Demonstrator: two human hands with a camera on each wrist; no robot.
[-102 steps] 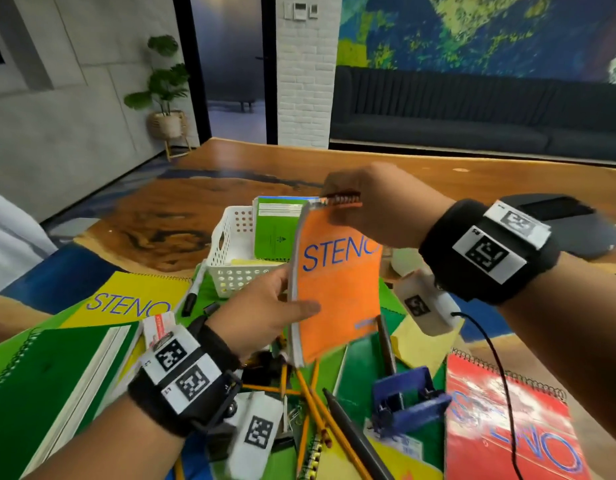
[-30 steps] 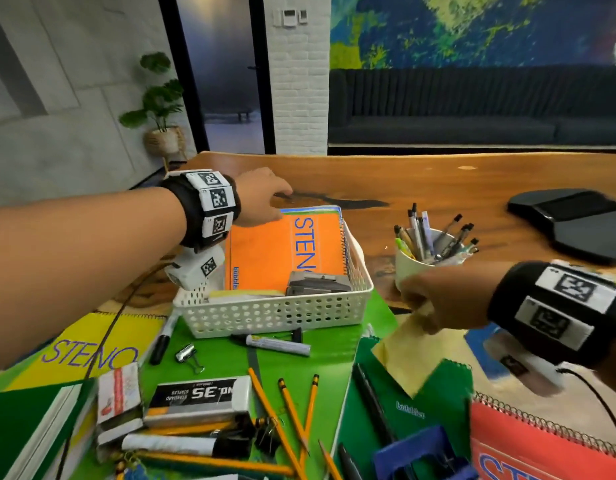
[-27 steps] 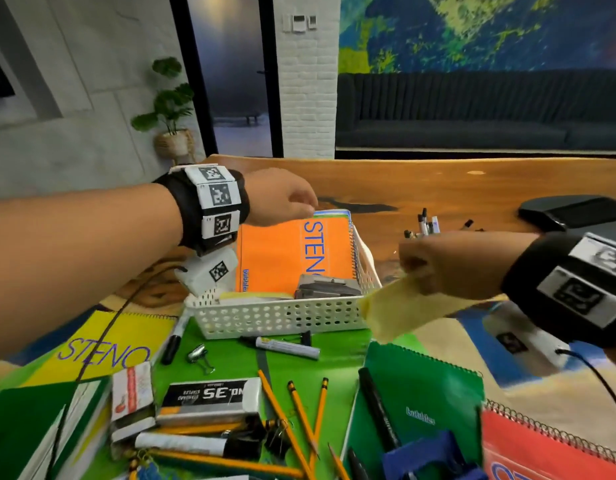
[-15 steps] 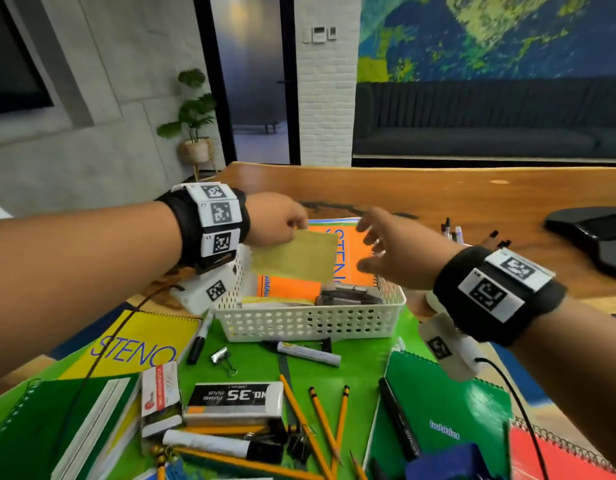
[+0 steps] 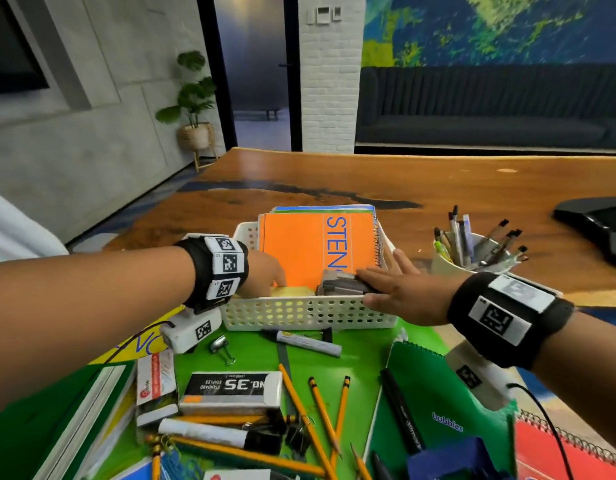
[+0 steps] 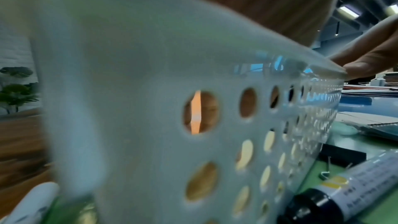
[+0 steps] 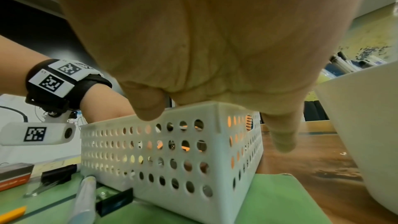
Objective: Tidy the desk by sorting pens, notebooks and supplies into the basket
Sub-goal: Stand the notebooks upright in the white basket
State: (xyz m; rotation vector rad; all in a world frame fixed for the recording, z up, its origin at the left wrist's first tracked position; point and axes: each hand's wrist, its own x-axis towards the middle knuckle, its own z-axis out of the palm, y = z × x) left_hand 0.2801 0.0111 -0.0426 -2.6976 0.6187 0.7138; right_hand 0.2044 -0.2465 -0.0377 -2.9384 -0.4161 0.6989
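Observation:
The white perforated basket stands mid-table with an orange STENO notebook leaning inside, a grey stapler and a yellow sticky pad in front of it. My left hand reaches down into the basket's left end, beside the yellow pad; the basket wall hides its fingertips. My right hand lies flat with spread fingers over the basket's near right corner and touches the stapler. Its thumb hangs at the front rim and one finger outside the right wall.
A white cup of pens stands right of the basket. In front lie a marker, a binder clip, a staples box, several pencils, a green notebook and a red notebook.
The right hand lifted the yellow pad and passed it to the left hand, which lowered it into the basket. The right hand then settled flat on the basket's near right corner.

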